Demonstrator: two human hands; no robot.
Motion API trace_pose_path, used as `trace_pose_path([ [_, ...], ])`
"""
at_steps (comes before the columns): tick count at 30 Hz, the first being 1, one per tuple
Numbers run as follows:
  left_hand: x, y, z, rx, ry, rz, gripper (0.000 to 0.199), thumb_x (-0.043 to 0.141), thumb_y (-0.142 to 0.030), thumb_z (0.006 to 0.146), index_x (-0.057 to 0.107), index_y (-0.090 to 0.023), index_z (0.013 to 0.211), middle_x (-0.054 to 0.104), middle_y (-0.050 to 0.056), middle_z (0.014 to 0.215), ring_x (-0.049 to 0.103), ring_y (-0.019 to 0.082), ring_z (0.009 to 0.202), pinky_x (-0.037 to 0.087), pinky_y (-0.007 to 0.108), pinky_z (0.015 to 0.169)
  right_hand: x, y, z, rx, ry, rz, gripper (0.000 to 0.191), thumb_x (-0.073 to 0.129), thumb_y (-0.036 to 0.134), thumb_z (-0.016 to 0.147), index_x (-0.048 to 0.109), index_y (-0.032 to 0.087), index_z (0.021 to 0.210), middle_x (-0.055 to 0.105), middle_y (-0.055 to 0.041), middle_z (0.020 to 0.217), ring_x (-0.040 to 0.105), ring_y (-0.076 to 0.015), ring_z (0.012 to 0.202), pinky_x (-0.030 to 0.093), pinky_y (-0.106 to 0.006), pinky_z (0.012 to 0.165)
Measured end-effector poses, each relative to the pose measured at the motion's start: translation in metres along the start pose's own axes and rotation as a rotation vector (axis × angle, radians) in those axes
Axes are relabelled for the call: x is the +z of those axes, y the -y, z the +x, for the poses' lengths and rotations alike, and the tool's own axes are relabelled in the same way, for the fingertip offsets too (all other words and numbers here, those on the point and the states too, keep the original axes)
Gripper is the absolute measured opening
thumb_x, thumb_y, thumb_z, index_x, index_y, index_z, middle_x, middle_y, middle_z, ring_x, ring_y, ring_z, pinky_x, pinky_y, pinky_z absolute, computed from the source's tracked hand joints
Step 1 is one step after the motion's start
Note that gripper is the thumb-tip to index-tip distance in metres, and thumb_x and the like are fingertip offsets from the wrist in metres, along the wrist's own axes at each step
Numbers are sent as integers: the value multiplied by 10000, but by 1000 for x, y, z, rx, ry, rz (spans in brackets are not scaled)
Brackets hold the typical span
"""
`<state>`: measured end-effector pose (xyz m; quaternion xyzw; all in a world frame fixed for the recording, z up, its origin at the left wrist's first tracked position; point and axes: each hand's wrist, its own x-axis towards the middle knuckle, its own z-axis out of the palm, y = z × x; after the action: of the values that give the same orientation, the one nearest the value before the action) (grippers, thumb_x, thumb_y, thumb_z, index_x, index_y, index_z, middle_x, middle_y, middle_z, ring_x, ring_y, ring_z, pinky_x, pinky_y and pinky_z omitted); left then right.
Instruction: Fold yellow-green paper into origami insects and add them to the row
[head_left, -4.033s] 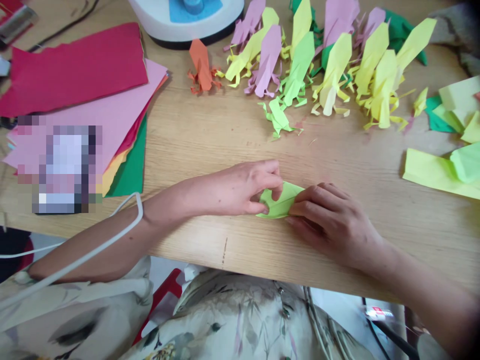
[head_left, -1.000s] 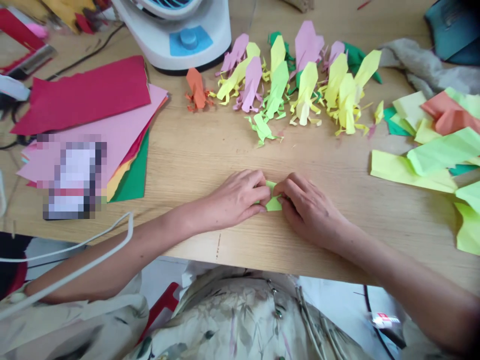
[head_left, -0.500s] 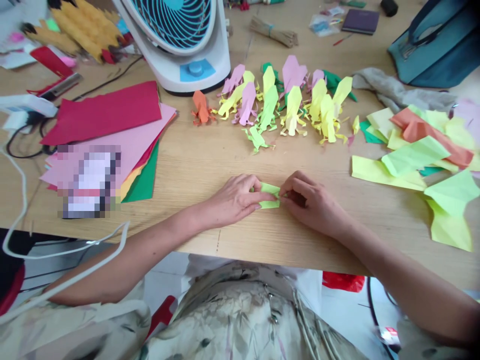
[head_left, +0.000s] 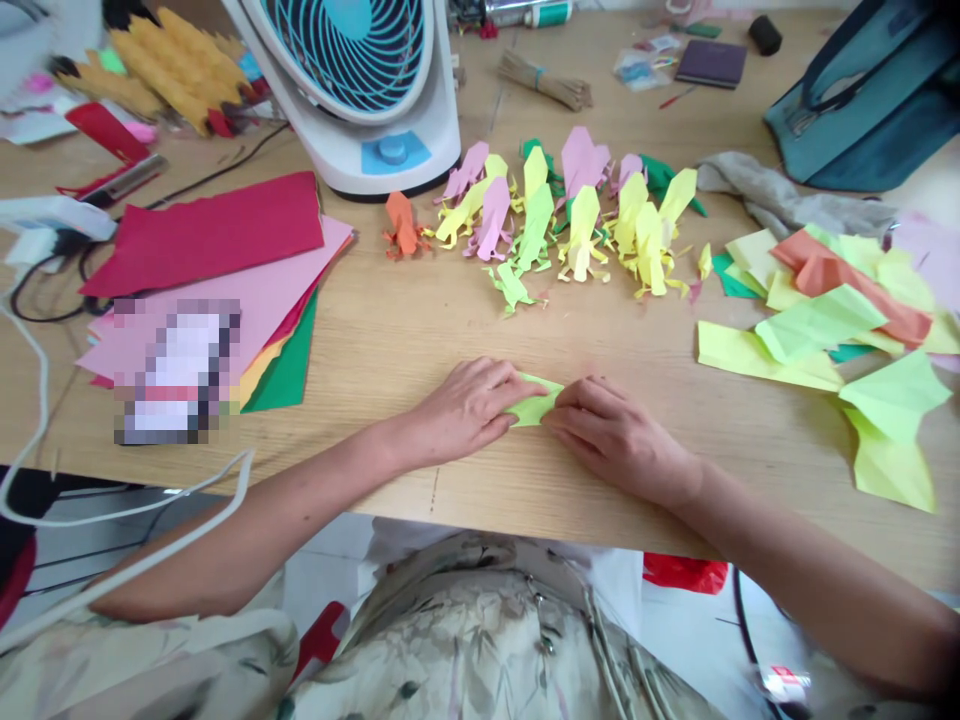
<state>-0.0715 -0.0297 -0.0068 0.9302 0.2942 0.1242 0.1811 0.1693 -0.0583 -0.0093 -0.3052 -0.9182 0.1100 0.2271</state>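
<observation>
A small piece of folded light green paper (head_left: 534, 402) lies on the wooden table (head_left: 390, 350) in front of me. My left hand (head_left: 480, 408) closes on its left part, thumb and index finger pressing the paper. At its right edge, my right hand (head_left: 619, 430) pinches the paper with bent fingers, which hide that edge. Beyond my hands stands a group of folded paper figures with thin legs, among them a yellow one (head_left: 583, 235), a pink one (head_left: 493, 220), an orange one (head_left: 403, 225) and a small green one (head_left: 511, 288).
To the right lies a heap of creased paper pieces (head_left: 817, 315). On the left, a blurred-out phone-like object (head_left: 180, 375) rests on stacked coloured sheets (head_left: 225, 235). A white fan (head_left: 405, 150) stands behind, with a blue bag (head_left: 862, 110) at the back right.
My right hand has turned over more, its fingers now lower along the paper's right edge. My left fingers lie flatter on the paper. The view has shifted slightly.
</observation>
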Motion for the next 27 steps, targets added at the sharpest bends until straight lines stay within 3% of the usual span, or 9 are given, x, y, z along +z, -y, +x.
trace_pose_path([
  [4,0,-2,0,-36,-14,-3,306,542,-159,895,564,-175,1200,589,95,1121,522,234,1065,432,391,928,-3,7,-4,-70,79,-102,269,414,94,968,657,159,1063,660,-122,1052,550,-222,872,467,-377,779],
  [11,2,-1,-9,80,-69,136,261,493,-165,948,655,-230,1141,635,86,1083,543,217,1049,446,373,905,-8,30,-14,56,147,-127,362,498,206,957,574,178,1310,635,-140,1272,580,-273,1005,458,-468,868],
  [19,-9,-25,-27,127,102,417,529,514,-379,962,429,-185,1447,635,123,1177,536,270,1052,393,453,967,4,40,-25,124,109,-201,399,482,263,969,553,122,1335,578,-156,1376,530,-309,1068,453,-484,899],
  [23,-8,-36,-29,97,153,477,728,563,-555,889,391,-155,1471,595,149,1228,507,313,1105,368,481,994,5,42,-23,143,106,-210,367,477,262,971,586,132,1296,591,-152,1355,527,-307,1051,452,-480,890],
  [27,-2,-41,-31,15,144,442,774,561,-628,853,415,-164,1455,569,155,1264,489,310,1149,410,439,963,6,42,-23,159,103,-223,350,477,262,972,594,133,1276,594,-145,1349,524,-302,1052,443,-470,888],
])
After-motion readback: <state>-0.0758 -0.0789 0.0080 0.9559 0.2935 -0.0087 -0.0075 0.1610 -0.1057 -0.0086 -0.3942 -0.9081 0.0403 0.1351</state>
